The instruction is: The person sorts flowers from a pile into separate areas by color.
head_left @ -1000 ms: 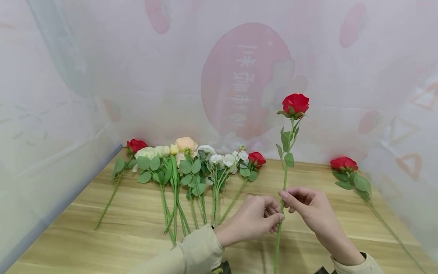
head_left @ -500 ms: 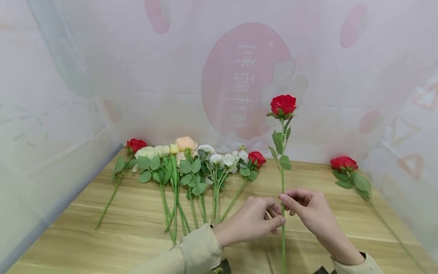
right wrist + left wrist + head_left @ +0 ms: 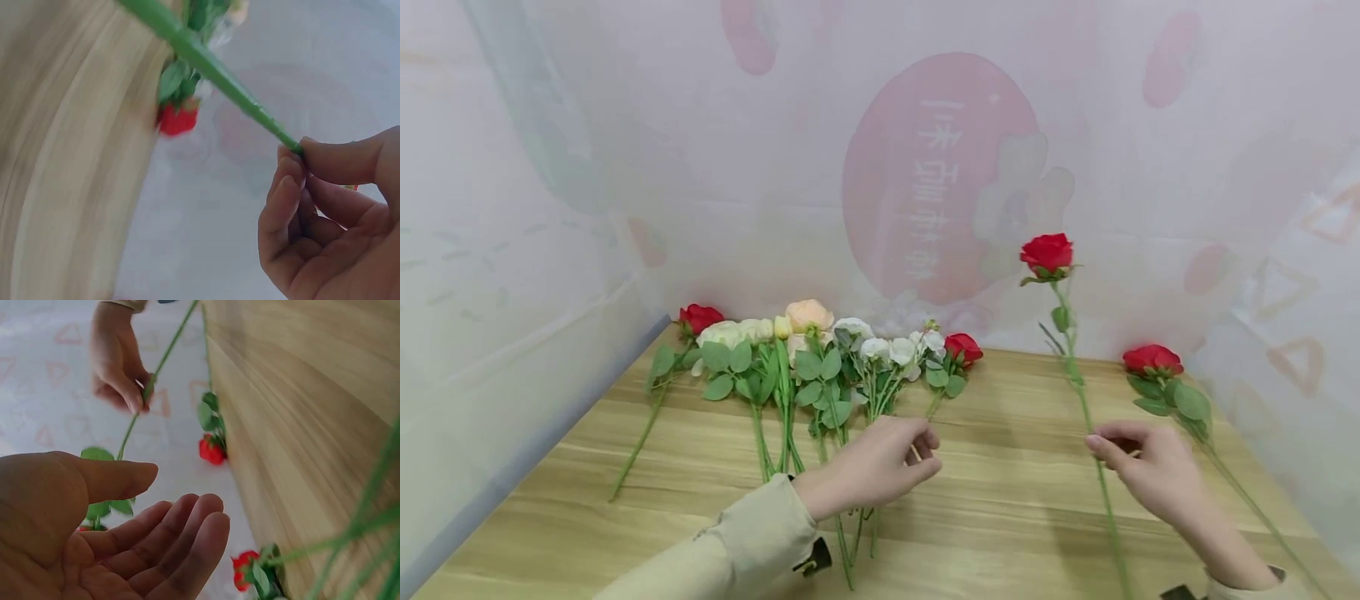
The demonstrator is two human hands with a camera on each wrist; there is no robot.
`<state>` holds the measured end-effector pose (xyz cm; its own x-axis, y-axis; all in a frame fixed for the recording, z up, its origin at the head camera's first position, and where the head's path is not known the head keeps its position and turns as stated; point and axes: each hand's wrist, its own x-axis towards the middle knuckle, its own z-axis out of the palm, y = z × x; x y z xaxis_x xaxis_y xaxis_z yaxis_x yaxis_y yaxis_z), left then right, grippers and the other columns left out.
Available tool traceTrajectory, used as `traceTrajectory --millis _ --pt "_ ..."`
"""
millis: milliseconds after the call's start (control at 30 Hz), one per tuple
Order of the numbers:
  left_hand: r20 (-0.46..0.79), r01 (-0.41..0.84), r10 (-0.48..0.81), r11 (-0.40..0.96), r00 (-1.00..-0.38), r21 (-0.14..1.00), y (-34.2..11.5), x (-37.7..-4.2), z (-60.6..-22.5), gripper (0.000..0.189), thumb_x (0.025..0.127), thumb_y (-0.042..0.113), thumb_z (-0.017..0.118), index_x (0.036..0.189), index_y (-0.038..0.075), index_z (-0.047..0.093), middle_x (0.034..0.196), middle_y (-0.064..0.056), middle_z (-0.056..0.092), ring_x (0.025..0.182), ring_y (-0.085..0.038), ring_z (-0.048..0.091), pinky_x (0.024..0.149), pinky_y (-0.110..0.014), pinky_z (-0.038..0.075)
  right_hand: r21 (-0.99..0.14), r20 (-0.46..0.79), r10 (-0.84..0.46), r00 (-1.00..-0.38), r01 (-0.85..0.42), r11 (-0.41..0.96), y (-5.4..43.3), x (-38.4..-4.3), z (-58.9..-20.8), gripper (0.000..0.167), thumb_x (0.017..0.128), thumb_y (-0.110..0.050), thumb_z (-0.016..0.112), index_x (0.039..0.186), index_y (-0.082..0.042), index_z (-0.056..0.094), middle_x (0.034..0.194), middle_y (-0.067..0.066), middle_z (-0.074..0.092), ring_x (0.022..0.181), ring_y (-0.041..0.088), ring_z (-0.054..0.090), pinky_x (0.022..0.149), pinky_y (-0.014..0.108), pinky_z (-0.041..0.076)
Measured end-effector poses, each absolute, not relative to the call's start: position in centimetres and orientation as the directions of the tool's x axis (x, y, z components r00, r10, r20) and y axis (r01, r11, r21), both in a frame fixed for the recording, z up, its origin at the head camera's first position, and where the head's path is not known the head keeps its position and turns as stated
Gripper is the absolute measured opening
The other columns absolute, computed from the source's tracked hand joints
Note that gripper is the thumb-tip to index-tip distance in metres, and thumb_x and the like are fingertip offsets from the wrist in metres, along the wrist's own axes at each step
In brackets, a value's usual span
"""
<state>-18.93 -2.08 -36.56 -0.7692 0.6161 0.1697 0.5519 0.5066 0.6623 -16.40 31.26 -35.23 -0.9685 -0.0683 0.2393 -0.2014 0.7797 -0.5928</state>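
A long-stemmed red rose [image 3: 1047,253] stands nearly upright in the head view, its bloom up against the pale wall. My right hand [image 3: 1150,467] pinches its green stem [image 3: 231,86] between thumb and fingertips, about midway along. In the right wrist view most of the bloom is hidden behind that hand. My left hand [image 3: 876,462] hovers over the stems of the row of flowers and holds nothing. Its fingers [image 3: 181,544] are relaxed, with the thumb apart from them, as the left wrist view shows.
Along the back of the wooden table [image 3: 992,500] lie white flowers [image 3: 901,351], a peach flower [image 3: 808,315] and a red rose [image 3: 962,350]. Another red rose [image 3: 700,318] lies at the far left, and one more red rose [image 3: 1153,359] at the right. Fabric walls enclose the table.
My left hand has let go of the rose stem and moved left. My right hand has carried the rose rightward and a little lower, its stem now tilted.
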Motion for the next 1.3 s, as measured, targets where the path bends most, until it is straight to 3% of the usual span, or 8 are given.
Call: traceTrajectory --millis 233,367,467,567,633,767,1100,1300 --pt "0.136 0.514 0.571 0.577 -0.810 0.635 -5.3 -19.2 -37.1 0.014 0.094 0.013 0.066 0.104 0.004 0.065 0.088 0.005 0.064 0.079 -0.004 0.060 0.069 -0.022 0.051 -0.394 0.208 -0.091 -0.974 -0.168 0.903 39.5 -18.0 -36.1 0.015 0.093 -0.006 0.066 0.093 0.007 0.073 0.082 0.011 0.070 0.069 0.016 0.063 0.057 0.029 0.049" --pt "0.148 0.516 0.552 0.604 -0.821 0.608 -6.3 -19.2 -37.2 0.013 0.094 0.014 0.067 0.103 0.004 0.066 0.087 0.004 0.064 0.079 -0.006 0.060 0.070 -0.023 0.051 -0.322 0.180 -0.138 -0.974 -0.190 0.928 42.5 -19.1 -36.9 0.014 0.090 0.000 0.064 0.083 0.010 0.071 0.074 0.012 0.068 0.062 0.020 0.058 0.054 0.034 0.046" --pt "0.149 0.527 0.560 0.610 -0.815 0.592 -6.5 -19.1 -37.2 0.013 0.094 0.015 0.067 0.102 0.005 0.066 0.087 0.005 0.064 0.079 -0.005 0.059 0.070 -0.024 0.051 -0.250 0.193 -0.165 -0.967 -0.211 0.945 44.2 -19.4 -37.7 0.022 0.083 0.004 0.065 0.061 0.001 0.062 0.057 0.002 0.056 0.050 0.013 0.044 0.048 0.032 0.039" --pt "0.140 0.539 0.577 0.609 -0.804 0.582 -6.5 -19.0 -37.1 0.011 0.094 0.014 0.066 0.100 0.005 0.067 0.087 0.006 0.064 0.077 -0.004 0.059 0.070 -0.024 0.051 -0.185 0.217 -0.177 -0.960 -0.218 0.958 45.3 -19.3 -38.5 0.038 0.074 0.006 0.065 0.049 -0.012 0.043 0.046 -0.007 0.038 0.045 0.009 0.031 0.045 0.028 0.030" --pt "0.135 0.545 0.585 0.613 -0.800 0.571 -6.5 -18.9 -37.1 0.009 0.094 0.014 0.066 0.098 0.006 0.067 0.086 0.006 0.064 0.076 -0.003 0.058 0.069 -0.024 0.051 -0.167 0.221 -0.174 -0.960 -0.213 0.963 45.9 -19.4 -38.9 0.042 0.068 0.006 0.063 0.048 -0.017 0.034 0.046 -0.011 0.026 0.045 0.008 0.024 0.045 0.027 0.026" --pt "0.133 0.553 0.591 0.619 -0.796 0.558 -6.7 -18.9 -37.0 0.005 0.094 0.014 0.067 0.092 0.010 0.067 0.084 0.007 0.063 0.073 -0.002 0.057 0.067 -0.023 0.050 -0.182 0.174 -0.147 -0.974 -0.179 0.967 46.6 -20.0 -39.4 0.032 0.060 0.003 0.058 0.051 -0.017 0.035 0.047 -0.009 0.027 0.045 0.009 0.025 0.043 0.026 0.026" --pt "0.112 0.566 0.612 0.625 -0.783 0.537 -6.9 -18.9 -36.9 0.011 0.094 0.016 0.068 0.084 0.015 0.064 0.082 0.009 0.062 0.068 -0.001 0.055 0.063 -0.023 0.049 -0.236 -0.050 -0.063 -0.997 -0.049 0.971 47.0 -20.9 -39.7 0.016 0.058 0.002 0.058 0.060 -0.011 0.047 0.055 0.001 0.043 0.046 0.015 0.040 0.042 0.031 0.037" --pt "0.086 0.549 0.608 0.635 -0.789 0.544 -7.0 -19.3 -37.0 0.012 0.094 0.017 0.068 0.082 0.015 0.065 0.079 0.011 0.061 0.065 -0.002 0.055 0.062 -0.023 0.049 -0.179 -0.060 -0.080 -0.995 -0.068 0.981 46.7 -21.4 -39.9 0.015 0.060 0.002 0.056 0.065 -0.010 0.049 0.060 0.003 0.045 0.052 0.019 0.044 0.044 0.034 0.038"
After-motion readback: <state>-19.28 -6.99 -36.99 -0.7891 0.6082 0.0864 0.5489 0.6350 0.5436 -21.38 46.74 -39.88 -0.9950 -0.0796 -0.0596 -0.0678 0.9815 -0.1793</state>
